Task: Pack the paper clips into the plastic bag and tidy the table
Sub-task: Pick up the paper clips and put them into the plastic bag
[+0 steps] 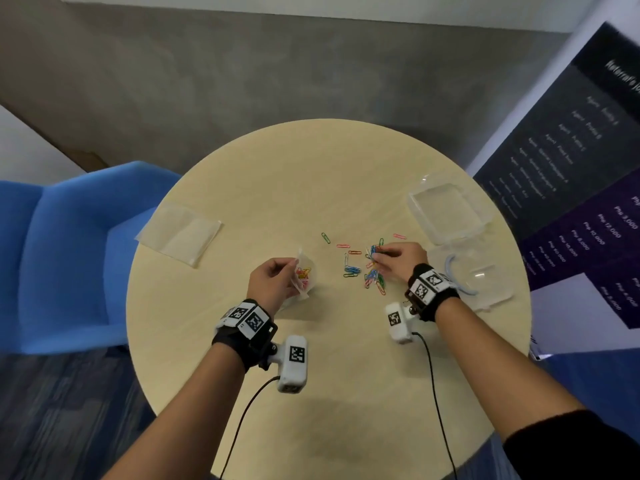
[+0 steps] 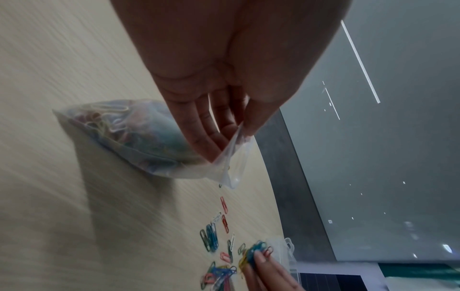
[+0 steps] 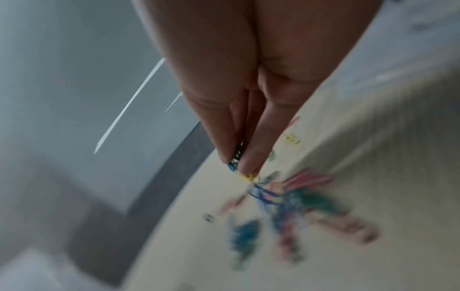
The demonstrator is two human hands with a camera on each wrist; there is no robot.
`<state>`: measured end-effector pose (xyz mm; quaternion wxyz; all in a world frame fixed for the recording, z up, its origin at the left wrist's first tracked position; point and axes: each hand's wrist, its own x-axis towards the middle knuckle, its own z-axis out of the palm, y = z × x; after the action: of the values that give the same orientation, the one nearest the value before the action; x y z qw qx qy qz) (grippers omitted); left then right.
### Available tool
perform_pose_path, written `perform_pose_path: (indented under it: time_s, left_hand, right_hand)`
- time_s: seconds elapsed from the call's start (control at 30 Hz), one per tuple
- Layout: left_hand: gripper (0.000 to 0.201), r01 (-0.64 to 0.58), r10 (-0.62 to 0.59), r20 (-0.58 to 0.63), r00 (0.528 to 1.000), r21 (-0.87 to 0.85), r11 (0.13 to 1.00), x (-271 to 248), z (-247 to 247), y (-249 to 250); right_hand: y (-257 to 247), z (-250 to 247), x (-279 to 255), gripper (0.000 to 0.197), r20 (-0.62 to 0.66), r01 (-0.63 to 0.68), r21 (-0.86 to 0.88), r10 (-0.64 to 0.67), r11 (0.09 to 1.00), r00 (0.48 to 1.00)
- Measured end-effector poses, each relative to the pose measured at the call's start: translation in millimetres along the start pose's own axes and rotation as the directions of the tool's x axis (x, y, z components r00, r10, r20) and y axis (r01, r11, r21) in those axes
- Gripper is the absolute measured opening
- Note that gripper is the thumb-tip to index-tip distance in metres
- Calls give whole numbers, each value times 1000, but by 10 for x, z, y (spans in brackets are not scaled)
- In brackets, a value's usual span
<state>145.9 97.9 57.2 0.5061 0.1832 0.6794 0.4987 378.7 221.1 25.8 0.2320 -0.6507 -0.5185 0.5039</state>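
Note:
A small clear plastic bag (image 1: 304,276) (image 2: 139,137) holding several coloured paper clips rests on the round table. My left hand (image 1: 277,278) (image 2: 229,133) pinches its open top edge. Loose paper clips (image 1: 363,268) (image 2: 219,248) (image 3: 298,204) lie scattered just right of the bag. My right hand (image 1: 398,258) (image 3: 239,161) sits over that pile and pinches a small bunch of clips between thumb and fingers. The right wrist view is blurred.
A spare clear bag (image 1: 181,233) lies flat at the table's left. A clear plastic box (image 1: 448,211) and its lid (image 1: 481,278) sit at the right edge. A blue chair (image 1: 69,258) stands left of the beige table (image 1: 311,168); a dark banner (image 1: 571,168) stands right.

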Motion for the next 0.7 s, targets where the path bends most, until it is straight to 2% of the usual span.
perform_pose_path:
  time_s: [0.03,0.07,0.1,0.13,0.2,0.27,0.33,0.4,0.43,0.47,0.5,0.57,0.63,0.7]
  left_hand:
    - [20,2,-2,2,1000,5,1000,9,12,-4]
    - [18,3,-3,4,1000,9,1000,16,27,-8]
    - [17,2,-2,8,1000,10,1000,21,39,-13]
    - [16,0,0,13,1000,9,1000,27,52,-19]
    - [13,-3,3,21,1000,8,1000,32,77,-32]
    - [11,-10,10,28,1000,11,1000,29,94,-45]
    - [10,-21,20,39,999,13,1000,22,102,-42]
    - [10,-36,35,40,999,33,999,14,100,-35]
    - [10,-46,44,39,998,46,998,17,96,-39]
    - [10,-57,55,42,998,54,997,21,92,-43]
    - [10,-65,62,45,997,59,996,22,90,-47]
    - [11,-70,67,49,997,63,996,26,88,-50]
    - [11,-70,66,54,996,68,995,24,91,-41]
    - [12,-65,62,56,997,59,996,20,90,-29]
  right_hand:
    - [-56,15,-65,26,65,-91,243,77,966,995]
    - [-121,42,-141,27,148,-165,442,109,882,983]
    - [-184,89,-211,28,213,-217,562,115,798,970]
    - [-244,154,-275,28,265,-256,624,108,738,958]
    - [-354,315,-390,28,352,-306,667,74,680,933]
    - [-436,501,-487,27,411,-328,648,48,687,910]
    - [-481,678,-556,26,433,-280,511,38,813,901]
    - [-502,788,-578,27,389,-99,216,8,971,921]
    - [-522,818,-581,29,377,25,40,-38,999,925]
    - [-548,837,-584,34,390,154,-128,-93,980,916]
    - [-585,853,-589,37,418,272,-274,-141,922,898]
    - [-670,881,-611,32,423,409,-489,-201,771,884]
    - [-733,884,-651,18,370,434,-549,-259,714,892]
    - [-754,853,-686,16,370,463,-507,-302,727,879]
